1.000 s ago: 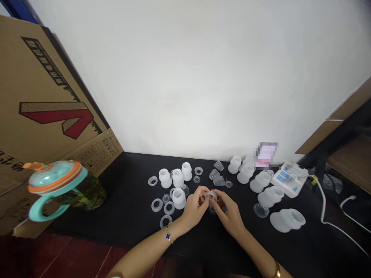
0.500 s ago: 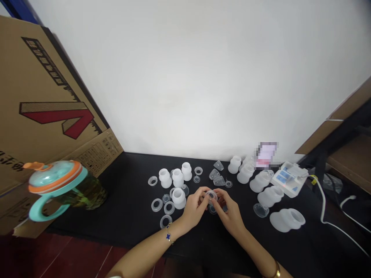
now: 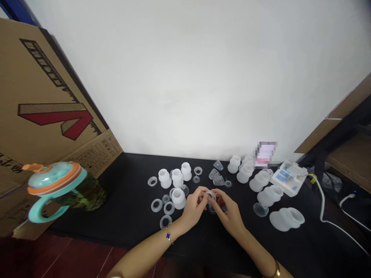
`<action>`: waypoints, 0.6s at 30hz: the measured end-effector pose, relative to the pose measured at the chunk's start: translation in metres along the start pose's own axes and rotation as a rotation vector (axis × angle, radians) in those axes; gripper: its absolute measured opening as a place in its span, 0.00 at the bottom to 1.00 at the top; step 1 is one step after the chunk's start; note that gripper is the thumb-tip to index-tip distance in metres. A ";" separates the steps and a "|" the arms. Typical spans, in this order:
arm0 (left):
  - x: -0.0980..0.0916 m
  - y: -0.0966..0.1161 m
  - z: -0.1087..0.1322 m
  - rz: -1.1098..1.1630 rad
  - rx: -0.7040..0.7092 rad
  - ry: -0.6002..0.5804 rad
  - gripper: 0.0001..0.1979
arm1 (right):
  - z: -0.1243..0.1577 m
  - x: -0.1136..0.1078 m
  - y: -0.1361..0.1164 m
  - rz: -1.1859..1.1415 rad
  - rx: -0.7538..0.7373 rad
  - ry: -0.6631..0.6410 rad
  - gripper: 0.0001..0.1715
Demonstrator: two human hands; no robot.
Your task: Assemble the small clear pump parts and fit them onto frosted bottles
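Observation:
Between my two hands is a translucent ring-shaped cap [image 3: 211, 195], held a little above the black tabletop. The fingers and thumb of my left hand [image 3: 196, 204] grip its left side. From the right, my right hand [image 3: 229, 210] pinches the same cap. Under my fingers a clear round piece [image 3: 212, 209] is partly hidden. Left of my left hand stands a small white bottle [image 3: 178, 198] with an open neck. Loose translucent rings [image 3: 157, 205] lie beyond it, along with several other white bottles [image 3: 165, 178]. Clear cone-shaped cups [image 3: 218, 180] lie behind my hands.
On the right, several frosted bottles [image 3: 270, 195] stand or lean in a slanting row, near a white device [image 3: 290, 178] with a cable [image 3: 322, 204]. A blurred-out phone-like item [image 3: 265, 154] is behind. A teal-lidded jug [image 3: 66, 189] and cardboard box [image 3: 52, 100] occupy the left.
Both hands keep their hold on the ring-shaped cap, with only a very slight shift of the fingers. The view has moved a touch; the objects on the table stay where they were.

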State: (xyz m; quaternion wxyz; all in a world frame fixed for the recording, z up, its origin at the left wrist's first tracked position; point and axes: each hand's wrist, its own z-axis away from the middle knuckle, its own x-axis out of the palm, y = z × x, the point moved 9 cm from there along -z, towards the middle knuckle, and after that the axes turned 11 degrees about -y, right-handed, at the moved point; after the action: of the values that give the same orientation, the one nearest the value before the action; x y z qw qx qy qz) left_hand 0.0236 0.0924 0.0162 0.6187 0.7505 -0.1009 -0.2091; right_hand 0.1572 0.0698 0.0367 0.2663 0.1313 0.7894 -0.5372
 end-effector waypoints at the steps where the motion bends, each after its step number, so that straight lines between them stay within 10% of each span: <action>1: 0.000 0.000 0.000 0.000 -0.001 -0.004 0.12 | 0.000 0.000 0.000 -0.003 -0.009 0.003 0.17; 18: 0.000 0.002 0.001 -0.032 -0.012 0.003 0.14 | -0.002 0.000 0.001 -0.010 -0.013 -0.020 0.14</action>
State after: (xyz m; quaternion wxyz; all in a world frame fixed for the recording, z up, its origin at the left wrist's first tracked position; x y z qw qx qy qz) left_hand 0.0236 0.0915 0.0179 0.6202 0.7484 -0.0869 -0.2184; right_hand 0.1572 0.0715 0.0364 0.2724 0.1203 0.7907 -0.5349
